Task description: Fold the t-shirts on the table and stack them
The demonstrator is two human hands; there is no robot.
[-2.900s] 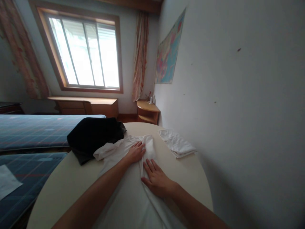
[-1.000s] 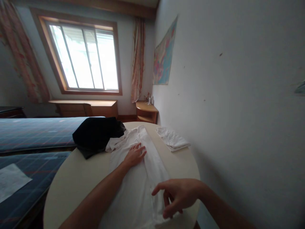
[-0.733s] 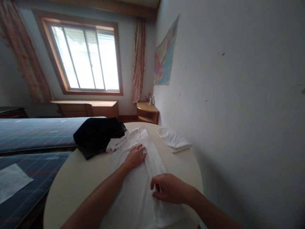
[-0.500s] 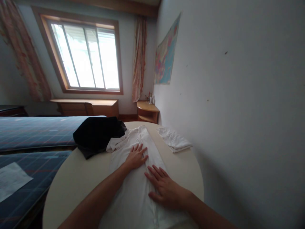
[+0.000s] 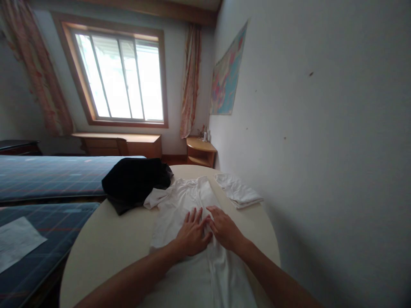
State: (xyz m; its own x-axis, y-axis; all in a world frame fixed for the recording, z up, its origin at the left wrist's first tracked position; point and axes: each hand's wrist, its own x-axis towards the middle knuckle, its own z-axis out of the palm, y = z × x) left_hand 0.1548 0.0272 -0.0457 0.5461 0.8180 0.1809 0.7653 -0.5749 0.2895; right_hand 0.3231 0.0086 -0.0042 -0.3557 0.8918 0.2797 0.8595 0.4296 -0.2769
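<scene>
A white short-sleeved shirt (image 5: 180, 209) lies lengthwise on the round cream table (image 5: 105, 239), one sleeve spread to the left and its right side folded inward along a lengthwise edge. My left hand (image 5: 192, 233) rests palm down on the middle of the shirt, fingers spread. Close beside it, my right hand (image 5: 224, 229) touches the folded right part, its fingers slightly bent and apart. The two hands nearly meet at the fold, and the right fingertips are partly hard to make out. Wrinkles run through the cloth around both hands.
A black garment (image 5: 136, 182) lies in a heap at the table's far left. Folded white cloth (image 5: 239, 190) sits at the far right, near the wall (image 5: 321, 171). Plaid mattresses (image 5: 64, 175) stand left of the table, one with a paper sheet (image 5: 19, 241) on it.
My left hand has slid nearer to me and slightly right. My right hand has moved forward beside it. The shirt's far end looks slightly shifted, and the view has turned a little left.
</scene>
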